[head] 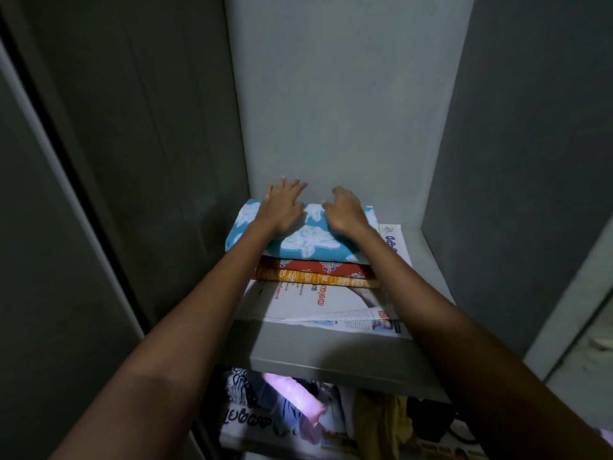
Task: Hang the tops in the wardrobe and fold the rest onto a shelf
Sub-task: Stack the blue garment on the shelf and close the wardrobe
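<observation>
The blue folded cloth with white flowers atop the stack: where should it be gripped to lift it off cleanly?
Probably by its two short ends, from the open front. The blue folded cloth with white flowers lies flat on the red folded cloth; the wardrobe's left wall blocks any side approach.

Home wardrobe point(348, 94): newspaper-lined shelf point(331, 356), folded clothes point(308, 257).

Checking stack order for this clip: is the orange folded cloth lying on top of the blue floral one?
No. The blue floral cloth lies on top, under both hands, with the red cloth and orange cloth beneath it.
</observation>
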Demonstrator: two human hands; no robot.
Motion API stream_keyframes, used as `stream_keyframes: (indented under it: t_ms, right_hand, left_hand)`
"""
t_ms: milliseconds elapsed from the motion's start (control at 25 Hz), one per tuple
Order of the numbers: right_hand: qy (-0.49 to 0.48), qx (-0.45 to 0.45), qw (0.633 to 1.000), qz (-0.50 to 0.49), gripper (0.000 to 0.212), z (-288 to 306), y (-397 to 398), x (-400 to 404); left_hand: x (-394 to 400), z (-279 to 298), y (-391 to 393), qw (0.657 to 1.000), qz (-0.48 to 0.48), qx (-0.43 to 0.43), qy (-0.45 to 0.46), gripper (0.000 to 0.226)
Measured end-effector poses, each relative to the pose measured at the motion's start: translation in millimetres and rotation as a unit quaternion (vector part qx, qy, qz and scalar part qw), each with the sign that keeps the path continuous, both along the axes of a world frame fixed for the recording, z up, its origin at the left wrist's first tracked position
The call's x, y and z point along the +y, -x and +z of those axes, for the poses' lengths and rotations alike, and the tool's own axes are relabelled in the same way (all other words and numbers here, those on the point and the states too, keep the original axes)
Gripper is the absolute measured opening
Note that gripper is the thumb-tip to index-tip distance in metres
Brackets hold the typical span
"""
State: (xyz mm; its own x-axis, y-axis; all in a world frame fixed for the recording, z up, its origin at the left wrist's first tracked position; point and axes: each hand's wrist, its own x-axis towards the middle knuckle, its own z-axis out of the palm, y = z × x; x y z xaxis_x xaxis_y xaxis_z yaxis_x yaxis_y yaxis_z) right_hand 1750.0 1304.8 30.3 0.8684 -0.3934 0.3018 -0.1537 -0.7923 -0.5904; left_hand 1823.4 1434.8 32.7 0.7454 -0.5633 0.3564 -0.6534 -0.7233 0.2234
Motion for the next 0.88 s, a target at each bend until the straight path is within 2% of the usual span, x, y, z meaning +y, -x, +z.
stream_keyframes:
  t_ms: [120,200,320,400,520,680,800,880]
  right_hand:
    - [0.108,0.161,0.979,0.063,0.060,-40.3,-15.9,1.3]
    - [0.117,0.186,0.975,0.024,0.069,-49.7,-20.4,-8.1]
    - [0.072,0.203,0.975,-0.053,0.086,-49.5,-16.2,-16.1]
    - [0.073,0.199,0.976,-0.051,0.087,-50.9,-6.8,-19.7]
    - [0.115,0.184,0.976,0.026,0.078,-53.7,16.9,-27.0]
    - [0.097,0.166,0.976,0.104,0.065,-55.2,64.8,-29.5]
    - [0.006,0.108,0.981,0.159,0.046,-50.3,102.7,-23.4]
    - [-0.030,0.070,0.984,0.158,0.039,-46.5,122.4,-16.2]
  left_hand:
    - [-4.5,-32.9,-9.3,0.980,0.034,0.094,-0.170,0.052]
    - [-0.4,-40.0,-13.9,0.973,0.083,0.112,-0.186,0.059]
    - [5.5,-39.1,-4.9,0.965,0.158,0.134,-0.158,0.074]
    - [6.5,-41.4,6.1,0.967,0.190,0.106,-0.135,0.075]
    - [9.1,-47.1,25.7,0.978,0.183,0.043,-0.092,0.067]
    - [17.3,-49.5,71.2,0.988,0.135,0.062,-0.031,0.056]
    - [21.4,-45.1,128.7,0.987,0.099,0.105,0.075,0.047]
    - [25.5,-44.2,160.0,0.979,0.098,0.113,0.138,0.050]
